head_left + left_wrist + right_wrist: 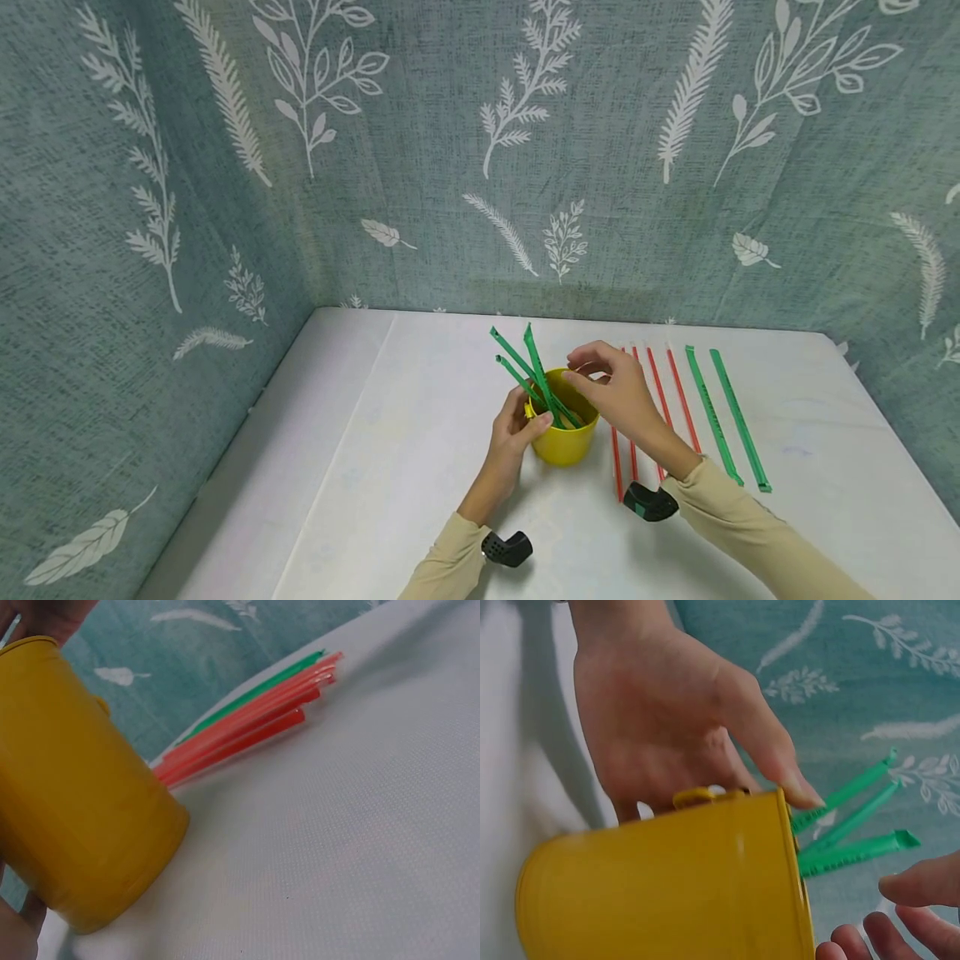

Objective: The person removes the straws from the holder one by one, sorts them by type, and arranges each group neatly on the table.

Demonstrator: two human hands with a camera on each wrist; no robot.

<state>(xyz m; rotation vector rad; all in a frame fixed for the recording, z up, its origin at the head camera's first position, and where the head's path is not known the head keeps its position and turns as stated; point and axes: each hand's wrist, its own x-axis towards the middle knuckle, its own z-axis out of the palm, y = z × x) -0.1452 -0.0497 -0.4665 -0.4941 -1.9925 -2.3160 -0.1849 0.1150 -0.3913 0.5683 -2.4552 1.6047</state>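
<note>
A small yellow bucket (564, 446) is tilted slightly on the white table, gripped by my left hand (510, 442), whose thumb lies over the rim and fingers go round the side. Three slim green wrapped sticks (517, 377) lean out of its mouth to the left. Over the far right of the rim is my right hand (618, 392), fingers loosely bent and holding nothing. The right wrist view shows a gap between its thumb (922, 889) and fingers, close to the bucket's mouth. In that view, the left hand (660, 712) holds the bucket near a small yellow lug.
Several red straws (681, 392) lie side by side right of the bucket, partly beneath the right forearm. Further right are two green wrapped sticks (738, 417). A leaf-patterned cloth (420, 150) hangs behind and left of the white table (397, 483).
</note>
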